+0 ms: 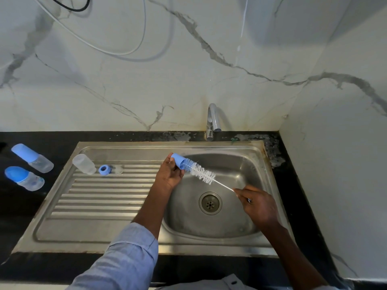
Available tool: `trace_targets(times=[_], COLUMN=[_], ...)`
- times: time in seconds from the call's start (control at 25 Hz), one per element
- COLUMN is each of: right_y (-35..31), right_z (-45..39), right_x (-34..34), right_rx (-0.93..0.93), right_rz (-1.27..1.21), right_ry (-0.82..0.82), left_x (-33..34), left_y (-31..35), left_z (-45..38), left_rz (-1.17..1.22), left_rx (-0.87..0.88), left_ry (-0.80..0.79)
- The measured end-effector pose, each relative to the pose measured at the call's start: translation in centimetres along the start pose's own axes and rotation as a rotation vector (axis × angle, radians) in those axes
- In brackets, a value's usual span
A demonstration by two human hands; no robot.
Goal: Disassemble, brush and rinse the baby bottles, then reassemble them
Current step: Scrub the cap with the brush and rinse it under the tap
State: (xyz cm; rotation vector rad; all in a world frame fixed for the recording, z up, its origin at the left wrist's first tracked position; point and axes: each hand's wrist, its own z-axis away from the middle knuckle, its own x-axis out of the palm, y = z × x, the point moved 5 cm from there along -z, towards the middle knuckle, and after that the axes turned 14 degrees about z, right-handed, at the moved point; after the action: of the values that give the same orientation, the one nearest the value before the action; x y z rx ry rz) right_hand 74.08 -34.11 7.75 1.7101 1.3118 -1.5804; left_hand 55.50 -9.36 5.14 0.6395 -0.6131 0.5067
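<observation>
Two hands are working over the sink basin [247,164] in the head view, the only one on offer. The left hand [170,174] is gripping a blue cap [177,160], fingers curled round its closed end, and is holding it above the basin's left edge, near the ridged drainboard [104,197]. The right hand [258,203] is pinching the thin wire handle of the bottle brush [202,172] between thumb and fingertips, lower and to the right, above the drain [210,203].

The cap's long axis is running from upper left to lower right, its open mouth pointing down-right toward the right hand. The brush is lying along that same line: its blue-tinged tip is sitting inside or at the cap's mouth, while the white bristles are trailing outside it and the wire is stretching back to the pinch. So any coming stroke is, by my judgement, turning on that shared axis, with the right hand pushing up-left into the cap and the left hand bracing against it.

One clear bottle body [84,164] is lying on its side on the drainboard, with a blue ring [103,169] just beside it. Two more capped bottles [31,158] [24,178] are lying on the dark counter [12,216] to the left, apparently still assembled. No water is visibly running from the tap [212,120].
</observation>
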Motion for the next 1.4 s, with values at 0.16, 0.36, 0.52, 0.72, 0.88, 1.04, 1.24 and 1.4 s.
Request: trace_targets(times=[0.16,0.36,0.52,0.72,0.88,1.04,1.24,1.4], right_y=[0.3,0.3,0.0,2.7,2.1,-3.2,-3.6,-3.4], right_z=[0.2,0.4,0.2,1.3,1.0,-0.3,-0.3,-0.4], right_x=[-0.1,1.1,1.1,0.2,-0.6,-0.4,0.0,-0.1], right_rx=[0.019,0.092,0.055,0.152,0.135,-0.092,-0.069,-0.078], right_rz=[0.008,-0.343,-0.376,-0.287,-0.360,-0.295,-0.195,-0.183], right_ry=[0.012,-0.129,-0.180,-0.142,-0.024,-0.016,0.055,0.066], left_x=[0.6,1.0,0.7,-1.5,-1.4,0.6,2.3,2.2], left_y=[-0.7,-0.6,-0.2,2.2,0.7,-2.5,-4.0,-4.2], left_z=[0.2,-0.2,-0.4,-1.3,-0.9,0.1,1.3,1.7], left_rz=[-0.014,0.108,0.221,0.180,0.085,0.175,0.291,0.239], left_rx=[-0.077,-0.025,0.085,0.143,0.043,-0.097,-0.178,-0.184], left_ry=[-0.030,-0.088,-0.053,0.077,0.096,-0.016,-0.157,-0.155])
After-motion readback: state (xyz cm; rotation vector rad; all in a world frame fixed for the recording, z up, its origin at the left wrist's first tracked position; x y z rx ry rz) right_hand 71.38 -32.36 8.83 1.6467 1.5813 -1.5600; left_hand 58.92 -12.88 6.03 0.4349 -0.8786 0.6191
